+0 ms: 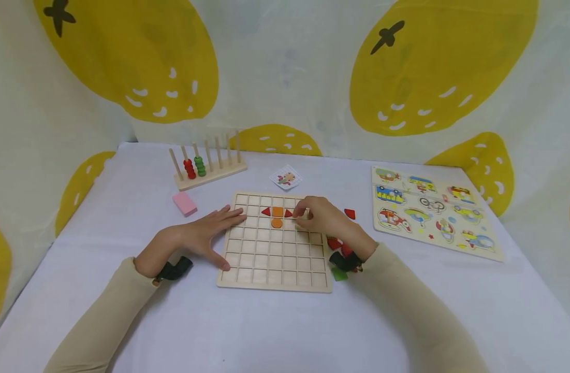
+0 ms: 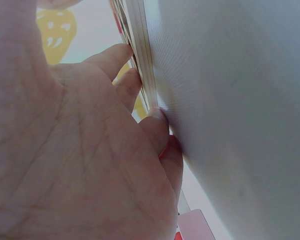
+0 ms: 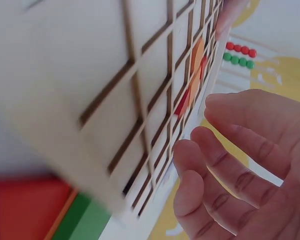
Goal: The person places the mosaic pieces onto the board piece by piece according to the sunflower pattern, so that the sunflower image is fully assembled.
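Note:
A wooden grid board (image 1: 261, 261) lies flat on the white table. Set in its upper rows are an orange square (image 1: 277, 211), an orange round piece (image 1: 277, 223) below it, and red triangles on the left (image 1: 266, 211) and right (image 1: 288, 213) of the square. My left hand (image 1: 203, 233) spreads over the board's left edge, fingers extended and touching it. Above the upper right cells, my right hand (image 1: 329, 215) has bent fingers beside the right triangle. In the right wrist view, a gap shows between thumb and fingers, with nothing held.
Red pieces (image 1: 350, 213) and a green piece (image 1: 339, 274) lie right of the board, partly under my right wrist. Beyond the board are a pattern card (image 1: 286, 177) and a bead rack (image 1: 212, 175). A pink block (image 1: 185, 204) sits left; a picture puzzle (image 1: 434, 212) lies right.

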A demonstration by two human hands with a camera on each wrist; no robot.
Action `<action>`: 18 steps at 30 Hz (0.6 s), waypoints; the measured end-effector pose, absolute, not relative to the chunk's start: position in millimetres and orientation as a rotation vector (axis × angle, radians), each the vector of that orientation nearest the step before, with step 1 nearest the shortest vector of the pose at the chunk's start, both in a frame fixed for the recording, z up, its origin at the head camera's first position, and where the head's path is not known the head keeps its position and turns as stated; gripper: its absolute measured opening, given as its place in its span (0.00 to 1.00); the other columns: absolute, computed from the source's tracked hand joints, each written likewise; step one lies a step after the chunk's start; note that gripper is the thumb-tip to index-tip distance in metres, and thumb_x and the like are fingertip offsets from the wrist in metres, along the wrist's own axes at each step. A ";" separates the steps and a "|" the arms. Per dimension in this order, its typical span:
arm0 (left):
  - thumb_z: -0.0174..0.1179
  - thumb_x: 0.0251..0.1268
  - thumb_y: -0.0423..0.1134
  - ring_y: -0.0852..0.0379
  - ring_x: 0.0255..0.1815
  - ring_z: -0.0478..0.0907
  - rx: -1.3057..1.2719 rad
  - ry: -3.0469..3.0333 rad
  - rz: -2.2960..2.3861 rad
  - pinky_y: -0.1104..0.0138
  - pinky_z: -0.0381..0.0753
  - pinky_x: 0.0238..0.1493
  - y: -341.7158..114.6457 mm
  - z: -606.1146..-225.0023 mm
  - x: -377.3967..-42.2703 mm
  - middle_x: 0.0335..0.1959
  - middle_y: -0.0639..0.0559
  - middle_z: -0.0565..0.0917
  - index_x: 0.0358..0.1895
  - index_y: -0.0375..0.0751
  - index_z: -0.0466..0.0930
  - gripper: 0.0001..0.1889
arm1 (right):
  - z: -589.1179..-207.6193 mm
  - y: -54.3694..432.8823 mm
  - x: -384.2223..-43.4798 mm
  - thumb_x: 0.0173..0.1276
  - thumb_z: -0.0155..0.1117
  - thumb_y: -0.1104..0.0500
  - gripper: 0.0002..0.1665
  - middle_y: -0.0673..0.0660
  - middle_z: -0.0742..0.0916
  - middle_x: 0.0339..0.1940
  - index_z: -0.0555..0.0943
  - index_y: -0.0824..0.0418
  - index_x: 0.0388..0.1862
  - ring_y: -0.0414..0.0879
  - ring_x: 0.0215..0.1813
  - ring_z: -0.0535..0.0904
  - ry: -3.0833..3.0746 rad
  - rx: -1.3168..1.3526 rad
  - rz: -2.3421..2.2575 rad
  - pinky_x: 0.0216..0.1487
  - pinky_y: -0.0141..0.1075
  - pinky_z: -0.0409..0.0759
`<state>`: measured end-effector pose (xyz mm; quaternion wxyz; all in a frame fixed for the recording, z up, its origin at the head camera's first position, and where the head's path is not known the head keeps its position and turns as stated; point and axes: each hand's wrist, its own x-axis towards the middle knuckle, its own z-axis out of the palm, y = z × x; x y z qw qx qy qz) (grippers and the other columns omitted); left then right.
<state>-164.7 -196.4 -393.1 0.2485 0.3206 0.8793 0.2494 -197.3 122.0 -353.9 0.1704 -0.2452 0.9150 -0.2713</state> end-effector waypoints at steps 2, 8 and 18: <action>0.74 0.44 0.59 0.39 0.79 0.31 0.878 2.399 0.684 0.43 0.36 0.75 -196.9 -393.4 -164.7 0.80 0.44 0.43 0.79 0.43 0.46 0.61 | -353.1 129.0 -196.7 0.65 0.66 0.62 0.08 0.55 0.83 0.38 0.83 0.63 0.43 0.48 0.34 0.74 2.601 -0.668 -0.778 0.35 0.32 0.74; 0.75 0.45 0.58 0.38 0.79 0.31 0.889 2.386 0.710 0.42 0.36 0.75 -196.9 -393.1 -162.6 0.80 0.43 0.43 0.79 0.42 0.47 0.61 | -355.7 151.0 -193.4 0.66 0.66 0.61 0.06 0.54 0.83 0.35 0.83 0.63 0.40 0.47 0.31 0.73 2.603 -0.678 -0.802 0.33 0.33 0.74; 0.75 0.45 0.58 0.39 0.79 0.30 0.884 2.389 0.704 0.42 0.35 0.75 -196.2 -392.3 -162.8 0.80 0.44 0.42 0.79 0.43 0.46 0.61 | -358.7 183.8 -186.6 0.61 0.70 0.66 0.12 0.58 0.83 0.40 0.83 0.66 0.44 0.48 0.33 0.75 2.559 -0.656 -0.778 0.31 0.34 0.78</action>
